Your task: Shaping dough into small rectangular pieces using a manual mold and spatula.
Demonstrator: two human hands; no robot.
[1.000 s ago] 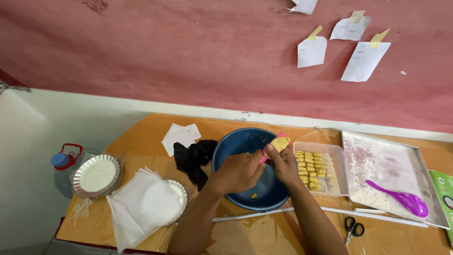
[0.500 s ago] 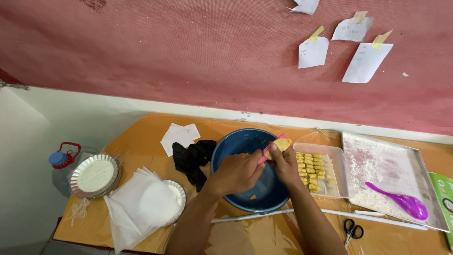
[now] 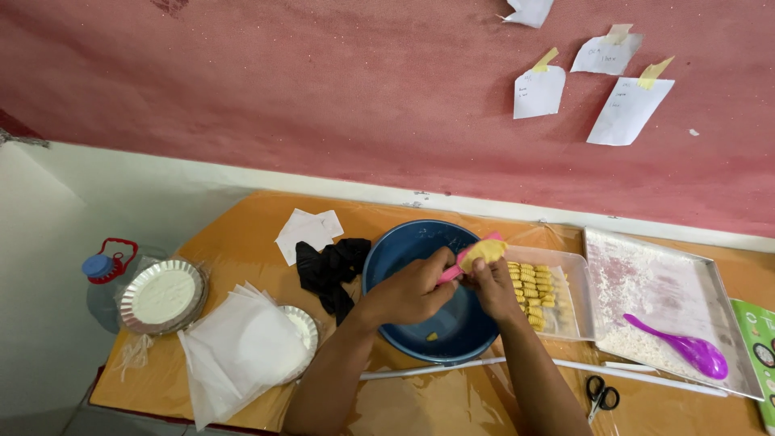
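Note:
Over a blue bowl (image 3: 404, 246), my left hand (image 3: 412, 289) grips the handle of a small pink tool (image 3: 456, 266). My right hand (image 3: 494, 287) pinches a flat yellow piece of dough (image 3: 484, 250) that lies on that tool. Both hands meet above the bowl's right side. One small yellow scrap (image 3: 432, 337) lies inside the bowl. Just right of the hands, a clear plastic tray (image 3: 577, 282) holds several rows of small ridged yellow dough pieces (image 3: 533, 287).
A metal tray dusted with white flour (image 3: 646, 291) holds a purple spoon (image 3: 686, 349) at the right. Scissors (image 3: 602, 396) and a white rod (image 3: 452, 367) lie near the front. A black cloth (image 3: 327, 270), white papers (image 3: 234, 347), foil plates (image 3: 161, 295) and a water jug (image 3: 103, 270) sit left.

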